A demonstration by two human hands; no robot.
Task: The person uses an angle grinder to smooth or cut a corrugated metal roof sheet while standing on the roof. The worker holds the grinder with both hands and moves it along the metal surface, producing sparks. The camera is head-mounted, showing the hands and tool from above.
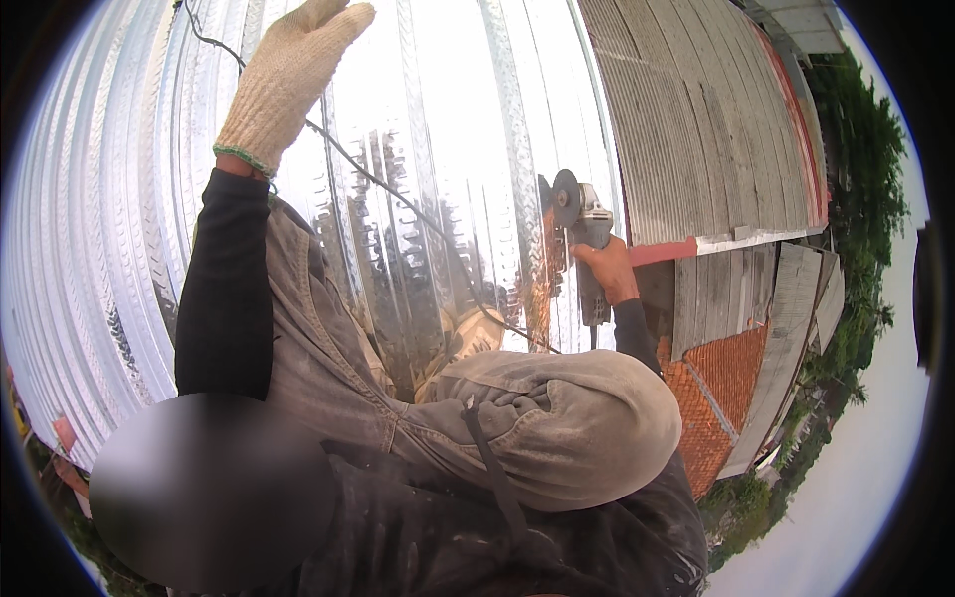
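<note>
My right hand, bare below a dark sleeve, grips an angle grinder by its body. The grinder's dark round disc faces left, over the shiny ribbed metal roofing sheet near its right edge. I cannot tell whether the disc touches the metal or turns. At the upper left, my left hand wears a cream knitted glove with a green-edged cuff. Its fingers are stretched out, partly cut off by the frame, and hold nothing I can see. A thin dark cable crosses the sheet between the hands.
My bent leg in grey-brown trousers fills the lower middle. Beyond the sheet's right edge lie a grey corrugated roof and an orange tiled roof, both weathered. Trees and sky stand past them. Glare whitens much of the metal.
</note>
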